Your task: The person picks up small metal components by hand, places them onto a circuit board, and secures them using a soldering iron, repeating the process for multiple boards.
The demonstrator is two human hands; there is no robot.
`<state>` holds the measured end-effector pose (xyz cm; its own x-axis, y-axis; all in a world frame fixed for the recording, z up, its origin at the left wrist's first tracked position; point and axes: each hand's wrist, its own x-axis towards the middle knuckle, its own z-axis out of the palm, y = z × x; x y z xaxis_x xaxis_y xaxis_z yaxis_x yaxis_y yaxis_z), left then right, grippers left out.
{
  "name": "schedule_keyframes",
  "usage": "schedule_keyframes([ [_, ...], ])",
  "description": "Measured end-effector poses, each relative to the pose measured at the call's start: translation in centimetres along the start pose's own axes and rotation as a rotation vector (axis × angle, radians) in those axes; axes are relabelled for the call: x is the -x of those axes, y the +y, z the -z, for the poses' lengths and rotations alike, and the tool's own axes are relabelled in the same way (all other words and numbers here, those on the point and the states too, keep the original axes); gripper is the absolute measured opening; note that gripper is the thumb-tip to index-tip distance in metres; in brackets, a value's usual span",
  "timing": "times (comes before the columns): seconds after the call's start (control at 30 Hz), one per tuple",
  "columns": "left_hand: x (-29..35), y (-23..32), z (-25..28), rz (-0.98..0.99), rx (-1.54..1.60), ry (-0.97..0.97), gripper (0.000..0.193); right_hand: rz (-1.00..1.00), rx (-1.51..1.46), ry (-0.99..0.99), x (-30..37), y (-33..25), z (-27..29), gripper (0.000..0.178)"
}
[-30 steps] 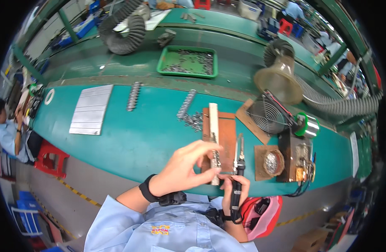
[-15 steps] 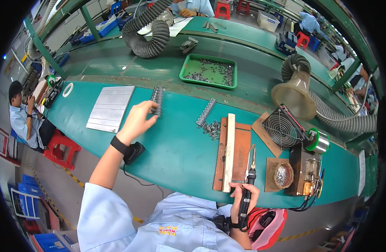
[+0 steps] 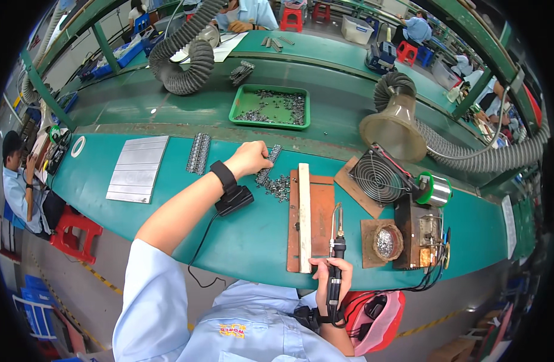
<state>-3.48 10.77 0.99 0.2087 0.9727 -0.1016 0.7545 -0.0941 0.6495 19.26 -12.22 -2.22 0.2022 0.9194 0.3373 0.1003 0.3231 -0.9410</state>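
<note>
My left hand (image 3: pixel 250 158) is closed in a pinch at the upper part of a narrow strip of small metal parts (image 3: pixel 263 175), which lies on the green mat. My fingers hide part of that strip. Beside it lies a loose heap of small metal parts (image 3: pixel 279 188). To the left is a wider block of strips (image 3: pixel 198 154). My right hand (image 3: pixel 334 274) is wrapped round a black soldering iron (image 3: pixel 335 283), its tip pointing away from me. Just left of the iron, a pale wooden bar (image 3: pixel 305 217) lies on a reddish-brown board (image 3: pixel 323 208).
A grooved metal plate (image 3: pixel 137 169) lies at the left, a green tray of small parts (image 3: pixel 270 124) beyond the mat. At the right stand a fan (image 3: pixel 379 176), a solder spool (image 3: pixel 434 189), a round pot (image 3: pixel 385 241) and a fume extraction funnel (image 3: pixel 397 130). A cable hangs from my left wrist.
My left hand has moved right, from the wider block of strips to the narrow strip beside the heap. My right hand still holds the soldering iron. The whole view has shifted a little.
</note>
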Motion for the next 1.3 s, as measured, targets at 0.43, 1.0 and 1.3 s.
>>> schedule_keyframes([
  [0.43, 10.5, 5.5, -1.9, 0.157, 0.946, -0.398, 0.017, 0.002, -0.035, -0.006, -0.4, 0.5, 0.3, 0.021],
  [1.0, 12.3, 6.2, -6.3, 0.230, 1.060, -0.371, 0.020, 0.063, -0.010, -0.067, -0.5, 0.4, 0.6, 0.021],
  [1.3, 12.2, 6.3, -6.6, 0.241, 1.068, -0.361, 0.019, 0.048, -0.057, -0.089, -0.8, 0.3, 0.6, 0.022],
])
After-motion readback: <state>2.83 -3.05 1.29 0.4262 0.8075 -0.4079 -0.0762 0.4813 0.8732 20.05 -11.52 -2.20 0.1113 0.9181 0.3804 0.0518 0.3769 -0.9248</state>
